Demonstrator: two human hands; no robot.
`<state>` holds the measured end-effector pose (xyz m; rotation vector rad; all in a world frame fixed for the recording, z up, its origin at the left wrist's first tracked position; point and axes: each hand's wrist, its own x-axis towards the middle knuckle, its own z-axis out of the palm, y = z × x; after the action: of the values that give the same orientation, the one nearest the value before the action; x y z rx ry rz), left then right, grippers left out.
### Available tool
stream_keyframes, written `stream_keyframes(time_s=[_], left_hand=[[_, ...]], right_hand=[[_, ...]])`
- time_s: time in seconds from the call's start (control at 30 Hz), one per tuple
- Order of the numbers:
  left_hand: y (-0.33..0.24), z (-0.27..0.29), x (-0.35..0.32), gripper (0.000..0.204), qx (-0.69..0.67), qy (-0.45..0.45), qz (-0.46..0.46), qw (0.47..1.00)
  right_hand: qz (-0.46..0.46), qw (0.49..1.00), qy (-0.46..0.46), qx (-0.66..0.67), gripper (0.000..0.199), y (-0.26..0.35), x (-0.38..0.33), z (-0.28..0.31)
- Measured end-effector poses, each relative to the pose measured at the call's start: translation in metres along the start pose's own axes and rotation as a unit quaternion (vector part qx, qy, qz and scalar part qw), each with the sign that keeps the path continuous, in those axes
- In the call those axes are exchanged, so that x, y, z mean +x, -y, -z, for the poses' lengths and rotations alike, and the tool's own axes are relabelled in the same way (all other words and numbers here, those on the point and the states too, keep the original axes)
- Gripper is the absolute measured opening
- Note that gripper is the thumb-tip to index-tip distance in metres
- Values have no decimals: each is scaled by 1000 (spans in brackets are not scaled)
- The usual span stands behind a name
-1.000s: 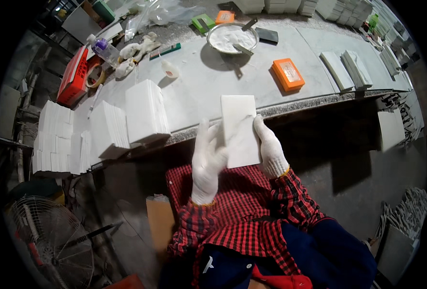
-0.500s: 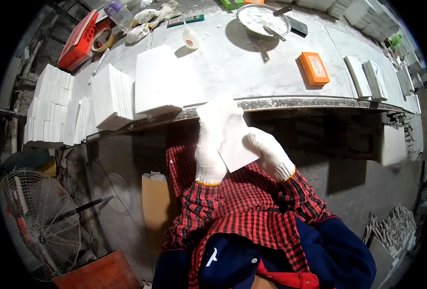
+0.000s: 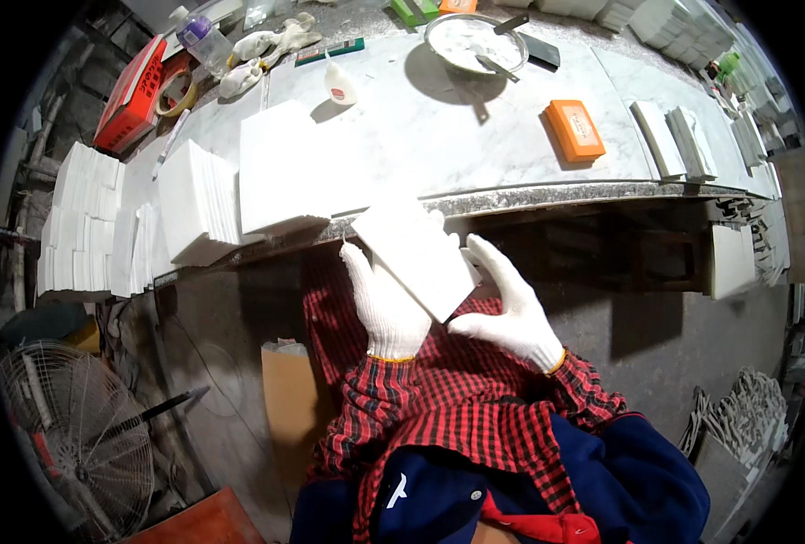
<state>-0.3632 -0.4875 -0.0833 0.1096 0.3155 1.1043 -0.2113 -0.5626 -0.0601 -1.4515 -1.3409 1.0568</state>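
Observation:
A thin white rectangular tile (image 3: 418, 260) is held tilted just off the table's front edge, above my lap. My left hand (image 3: 391, 310), in a white knitted glove, supports it from beneath. Its thumb stands off to the left of the tile, and most of its fingers are hidden behind it. Around the tile's right-hand corner is my right hand (image 3: 516, 313), gloved alike, with thumb and fingers spread apart. Whether it touches the edge I cannot tell.
Stacks of white tiles (image 3: 284, 168) line the table's left side. On the marble tabletop (image 3: 475, 150) are a white squeeze bottle (image 3: 340, 84), a bowl of white powder or paste (image 3: 477, 43) and an orange box (image 3: 575, 131). A wire fan (image 3: 76, 444) stands lower left.
The tile has turned to show a smooth, plain face where an uneven-looking one showed before. My right hand has opened and spread its thumb; my left thumb has swung out leftward.

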Motion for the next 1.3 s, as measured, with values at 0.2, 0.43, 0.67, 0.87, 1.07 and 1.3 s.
stream_keyframes(time_s=[0.2, 0.43, 0.67, 0.87, 1.07, 1.3], left_hand=[[12, -9, 1, 99, 18, 2, 39, 999], [17, -26, -15, 93, 226, 132, 23, 965], [21, -26, -6, 71, 172, 142, 10, 975], [7, -19, -3, 63, 241, 109, -41, 964], [15, -14, 2, 61, 296, 78, -29, 952], [25, -14, 9, 60, 342, 41, -16, 939]], right_hand=[[105, 980, -80, -147, 95, -3, 0, -11], [89, 995, -40, 32, 88, -5, -8, 10], [-41, 958, -171, 225, 91, -16, -6, 57], [72, 909, -407, -50, 90, -4, 5, 123], [86, 848, -459, -250, 82, -28, 12, 193], [68, 816, -470, -329, 83, -49, 28, 238]])
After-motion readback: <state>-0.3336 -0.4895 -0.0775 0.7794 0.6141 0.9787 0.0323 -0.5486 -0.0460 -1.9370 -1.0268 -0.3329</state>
